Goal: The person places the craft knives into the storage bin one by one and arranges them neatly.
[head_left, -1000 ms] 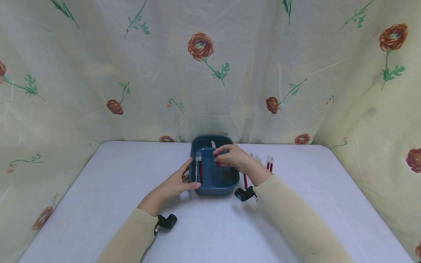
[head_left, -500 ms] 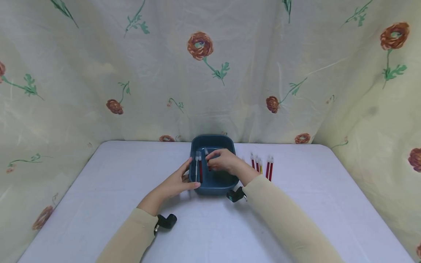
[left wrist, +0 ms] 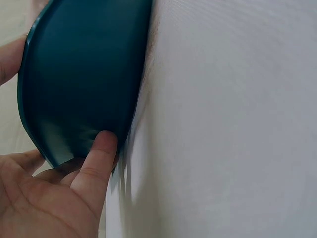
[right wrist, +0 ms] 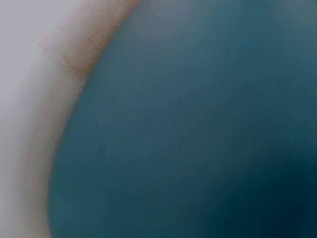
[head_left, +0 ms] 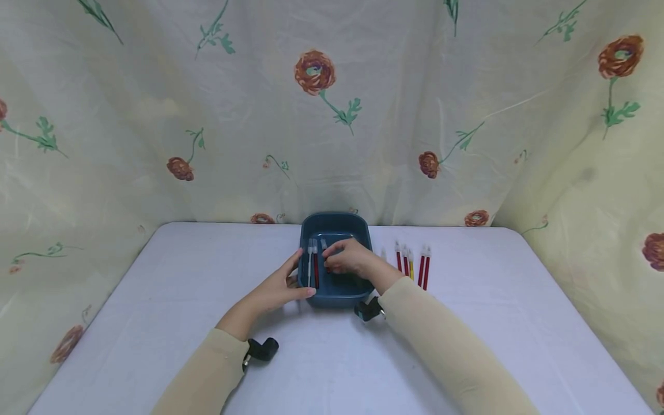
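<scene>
A blue-green plastic tray (head_left: 353,294) stands on the table. My left hand (head_left: 280,287) grips its left side, the thumb at the near rim and the other fingers along the outer wall; in the left wrist view those fingers (left wrist: 99,158) press the wall. Inside, at the left, lie a whitish pen-like stick (head_left: 309,268) and a slim red one (head_left: 316,271), both with clear caps. My right hand (head_left: 349,257) is in the tray and pinches another slim red pen-like stick (head_left: 324,244), mostly hidden behind the fingers.
Right of the tray, several red sticks (head_left: 424,268) and a yellow one (head_left: 411,264) lie on the white-covered table (head_left: 207,259), partly behind the right sleeve. A flowered curtain (head_left: 233,115) hangs behind the table. The tray's blue surface (right wrist: 173,124) fills most of the right wrist view.
My right hand has moved left and down into the tray with the red pen-like stick, toward the two lying there. My left hand has stayed in place.
</scene>
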The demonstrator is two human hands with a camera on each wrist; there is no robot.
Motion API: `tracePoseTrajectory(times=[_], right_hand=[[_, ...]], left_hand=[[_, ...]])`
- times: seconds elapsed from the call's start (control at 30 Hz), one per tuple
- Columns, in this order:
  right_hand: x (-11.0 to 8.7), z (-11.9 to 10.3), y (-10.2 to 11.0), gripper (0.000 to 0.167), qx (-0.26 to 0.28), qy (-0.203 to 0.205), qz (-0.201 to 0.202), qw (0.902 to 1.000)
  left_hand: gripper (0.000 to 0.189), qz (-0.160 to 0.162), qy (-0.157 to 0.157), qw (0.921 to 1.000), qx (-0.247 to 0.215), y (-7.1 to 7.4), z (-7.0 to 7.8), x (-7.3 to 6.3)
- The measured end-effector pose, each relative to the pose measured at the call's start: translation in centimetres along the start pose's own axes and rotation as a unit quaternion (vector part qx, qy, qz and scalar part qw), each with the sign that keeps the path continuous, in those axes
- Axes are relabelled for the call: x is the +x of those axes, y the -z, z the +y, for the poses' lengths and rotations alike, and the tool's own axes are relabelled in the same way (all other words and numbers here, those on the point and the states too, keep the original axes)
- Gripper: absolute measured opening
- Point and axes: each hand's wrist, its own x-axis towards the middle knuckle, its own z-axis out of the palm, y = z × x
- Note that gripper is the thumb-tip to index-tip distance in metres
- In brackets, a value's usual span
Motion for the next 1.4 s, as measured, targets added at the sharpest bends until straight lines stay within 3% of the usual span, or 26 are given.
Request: tracePoseTrajectory(times=[0.73, 1.4], right_hand=[[0.2, 0.1, -0.7, 0.029, 0.001, 0.006, 0.003, 1.0000], [-2.9, -1.1, 2.6, 0.034, -0.013, 0.077, 0.010, 0.9969]], left_hand=[[0.098, 0.003, -0.004, 1.0000, -0.004, -0.1, 0.1, -0.1], [0.099, 0.005, 0.001, 0.9999, -0.012, -0.2, 0.1, -0.1]])
